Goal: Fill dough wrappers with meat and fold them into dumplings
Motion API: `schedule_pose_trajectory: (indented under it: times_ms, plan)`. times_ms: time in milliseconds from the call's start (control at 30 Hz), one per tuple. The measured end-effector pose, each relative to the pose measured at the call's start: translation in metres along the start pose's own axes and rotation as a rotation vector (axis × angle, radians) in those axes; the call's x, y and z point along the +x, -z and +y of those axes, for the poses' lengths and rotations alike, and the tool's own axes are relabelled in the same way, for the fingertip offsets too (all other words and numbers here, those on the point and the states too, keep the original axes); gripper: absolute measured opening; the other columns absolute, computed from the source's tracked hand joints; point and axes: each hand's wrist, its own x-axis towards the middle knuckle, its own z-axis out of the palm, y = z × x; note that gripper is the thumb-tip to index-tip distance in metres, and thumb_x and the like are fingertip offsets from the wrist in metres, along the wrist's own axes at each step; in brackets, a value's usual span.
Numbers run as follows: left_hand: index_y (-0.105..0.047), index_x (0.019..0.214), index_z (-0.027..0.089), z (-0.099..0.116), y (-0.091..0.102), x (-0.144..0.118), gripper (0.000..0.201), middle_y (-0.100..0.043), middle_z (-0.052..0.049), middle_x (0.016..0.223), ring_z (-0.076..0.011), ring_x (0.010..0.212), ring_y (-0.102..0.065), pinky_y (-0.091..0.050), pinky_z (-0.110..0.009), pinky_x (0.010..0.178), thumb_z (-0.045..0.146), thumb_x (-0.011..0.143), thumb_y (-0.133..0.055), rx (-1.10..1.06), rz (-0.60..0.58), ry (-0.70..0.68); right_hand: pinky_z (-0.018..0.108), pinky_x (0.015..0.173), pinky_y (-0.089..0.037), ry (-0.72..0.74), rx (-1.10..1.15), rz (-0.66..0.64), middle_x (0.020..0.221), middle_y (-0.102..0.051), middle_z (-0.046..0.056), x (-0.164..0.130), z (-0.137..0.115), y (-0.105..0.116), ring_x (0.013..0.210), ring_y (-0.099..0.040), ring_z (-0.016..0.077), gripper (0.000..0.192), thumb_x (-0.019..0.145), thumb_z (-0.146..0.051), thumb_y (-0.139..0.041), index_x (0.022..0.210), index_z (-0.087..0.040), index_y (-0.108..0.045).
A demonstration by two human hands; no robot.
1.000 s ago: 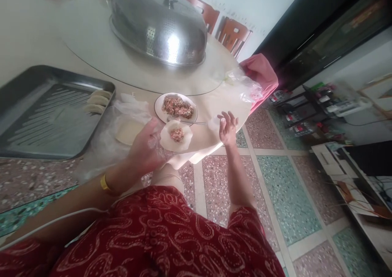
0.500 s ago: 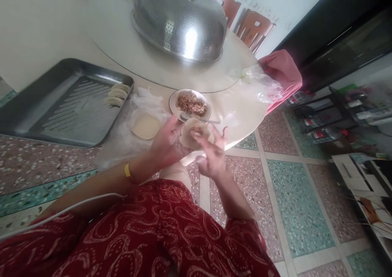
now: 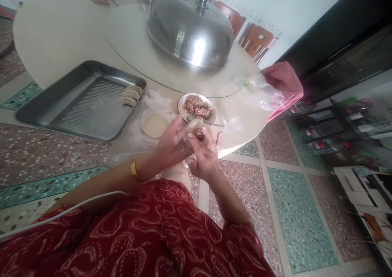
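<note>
Dumpling wrapper [image 3: 196, 127] mostly hidden behind both hands. Spoon [image 3: 214, 125] half hidden. Shelf things [image 3: 352, 118] too blurry.

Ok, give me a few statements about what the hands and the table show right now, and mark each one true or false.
1. Both the left hand and the right hand hold the filled dumpling wrapper. True.
2. The metal tray holds no dumplings. False: a few folded dumplings lie at its right end.
3. The plate of meat filling sits just beyond the hands. True.
4. The domed steel cover lies upside down. False: it stands dome up, knob on top.
5. A stack of wrappers lies on plastic beside the tray. True.
</note>
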Motion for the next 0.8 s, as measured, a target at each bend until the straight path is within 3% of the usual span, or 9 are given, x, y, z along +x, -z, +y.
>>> schedule_pose_trajectory:
  times_ms: [133, 467, 600, 800]
  plan:
    - [-0.063, 0.118, 0.015, 0.002, -0.005, 0.000, 0.057, -0.072, -0.013, 0.102, -0.0307, 0.108, -0.066, -0.054, -0.044, 0.091, 0.052, 0.098, -0.026, -0.033, 0.005, 0.032, 0.059, 0.125, -0.006, 0.034, 0.019, -0.025, 0.111, -0.074, 0.003, -0.008, 0.000, 0.002, 0.145, -0.036, 0.0272, 0.049, 0.096, -0.047, -0.033, 0.137, -0.026, -0.050]
    - [-0.061, 0.121, 0.013, 0.004, -0.010, 0.001, 0.045, -0.072, -0.011, 0.102, -0.0266, 0.106, -0.067, -0.056, -0.036, 0.088, 0.041, 0.100, -0.032, -0.031, 0.047, -0.066, 0.056, 0.125, -0.001, 0.032, 0.013, -0.009, 0.120, -0.072, -0.001, -0.025, 0.007, 0.012, 0.147, -0.032, 0.0241, 0.043, 0.095, -0.040, -0.033, 0.130, -0.028, -0.055]
    - [-0.061, 0.120, 0.007, 0.008, -0.016, -0.003, 0.056, -0.071, -0.015, 0.104, -0.0272, 0.109, -0.065, -0.055, -0.035, 0.091, 0.049, 0.100, -0.029, 0.002, 0.052, -0.048, 0.055, 0.125, 0.000, -0.016, -0.014, -0.005, 0.125, -0.070, 0.001, -0.034, 0.008, 0.012, 0.150, -0.025, 0.0246, 0.044, 0.095, -0.043, -0.034, 0.130, -0.026, -0.056]
    - [-0.060, 0.124, 0.011, 0.006, -0.012, 0.001, 0.061, -0.071, -0.012, 0.107, -0.0271, 0.116, -0.062, -0.051, -0.037, 0.098, 0.055, 0.098, -0.025, 0.015, 0.051, -0.046, 0.056, 0.124, 0.001, 0.015, -0.030, 0.013, 0.125, -0.070, 0.004, -0.037, 0.003, 0.014, 0.148, -0.027, 0.0274, 0.047, 0.090, -0.047, -0.048, 0.130, -0.025, -0.057]
